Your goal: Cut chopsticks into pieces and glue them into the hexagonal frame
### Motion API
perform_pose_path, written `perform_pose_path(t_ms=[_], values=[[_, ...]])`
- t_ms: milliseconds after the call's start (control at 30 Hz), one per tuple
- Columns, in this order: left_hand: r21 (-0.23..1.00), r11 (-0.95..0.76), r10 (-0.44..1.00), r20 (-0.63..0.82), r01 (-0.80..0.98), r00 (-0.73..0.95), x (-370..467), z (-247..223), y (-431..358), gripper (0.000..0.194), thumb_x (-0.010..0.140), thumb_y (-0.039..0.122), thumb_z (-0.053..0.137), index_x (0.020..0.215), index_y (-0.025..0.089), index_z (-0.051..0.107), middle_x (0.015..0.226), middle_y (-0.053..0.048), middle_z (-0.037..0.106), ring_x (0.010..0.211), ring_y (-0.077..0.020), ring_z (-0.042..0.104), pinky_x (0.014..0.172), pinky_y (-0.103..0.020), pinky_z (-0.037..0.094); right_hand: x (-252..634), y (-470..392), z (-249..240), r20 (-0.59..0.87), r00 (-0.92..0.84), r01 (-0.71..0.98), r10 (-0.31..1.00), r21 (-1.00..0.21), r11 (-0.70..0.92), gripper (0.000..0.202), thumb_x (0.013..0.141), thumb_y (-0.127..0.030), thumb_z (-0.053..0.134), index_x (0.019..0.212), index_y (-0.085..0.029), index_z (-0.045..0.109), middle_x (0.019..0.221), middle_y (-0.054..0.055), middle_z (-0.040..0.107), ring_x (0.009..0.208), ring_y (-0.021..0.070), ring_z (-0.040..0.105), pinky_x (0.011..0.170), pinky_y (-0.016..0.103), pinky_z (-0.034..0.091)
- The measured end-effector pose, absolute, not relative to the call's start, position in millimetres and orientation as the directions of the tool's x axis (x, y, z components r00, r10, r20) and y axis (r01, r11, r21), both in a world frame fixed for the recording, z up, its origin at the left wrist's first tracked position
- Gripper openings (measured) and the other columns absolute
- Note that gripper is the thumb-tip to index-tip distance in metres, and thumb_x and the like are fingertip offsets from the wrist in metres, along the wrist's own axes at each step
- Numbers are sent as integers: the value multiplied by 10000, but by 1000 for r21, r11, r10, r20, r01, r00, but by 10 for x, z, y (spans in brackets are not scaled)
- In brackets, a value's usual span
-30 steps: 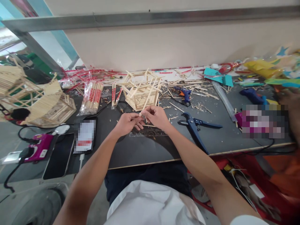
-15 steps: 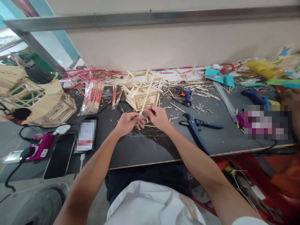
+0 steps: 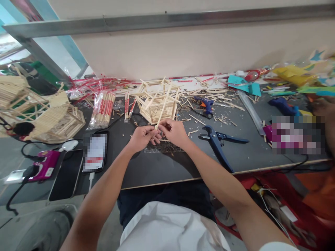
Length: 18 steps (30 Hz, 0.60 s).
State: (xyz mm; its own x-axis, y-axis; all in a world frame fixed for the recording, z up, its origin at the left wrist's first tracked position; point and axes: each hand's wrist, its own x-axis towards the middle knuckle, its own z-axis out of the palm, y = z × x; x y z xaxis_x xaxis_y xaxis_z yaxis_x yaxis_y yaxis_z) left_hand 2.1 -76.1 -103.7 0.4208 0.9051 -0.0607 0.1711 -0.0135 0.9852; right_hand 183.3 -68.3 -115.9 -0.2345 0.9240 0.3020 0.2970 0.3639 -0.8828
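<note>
Our left hand (image 3: 142, 137) and right hand (image 3: 175, 132) pinch a chopstick (image 3: 164, 106) — seemingly adjusting it; the next move needs steadiness.

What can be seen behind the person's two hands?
Behind the left hand and right hand sits a pale stick frame, with a long stick crossing in front. Tabletop directly covered by the hands cannot be seen.
</note>
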Motion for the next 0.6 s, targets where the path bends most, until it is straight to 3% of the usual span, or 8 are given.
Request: perform_pose_path(t_ms=[467,600], values=[[979,-116,910,37,167,412,-2,-1096,-730,402,871,495,657,911,97,700,828,-106,763,631,-148,695,526,-217,515,1850,-686,-1139,368,-244,453,897,-775,441,197,913,-277,559,974,-169,711,827,39,740,669,141,628,682,267,473],[980,-96,907,13,176,421,19,-1086,-743,373,886,465,628,896,98,691,834,-114,764,652,-160,711,521,-220,511,1967,-709,-1059,275,-292,560,916,-728,397,168,900,-244,584,987,-172,708,907,57,744,734,159,644,721,289,485]])
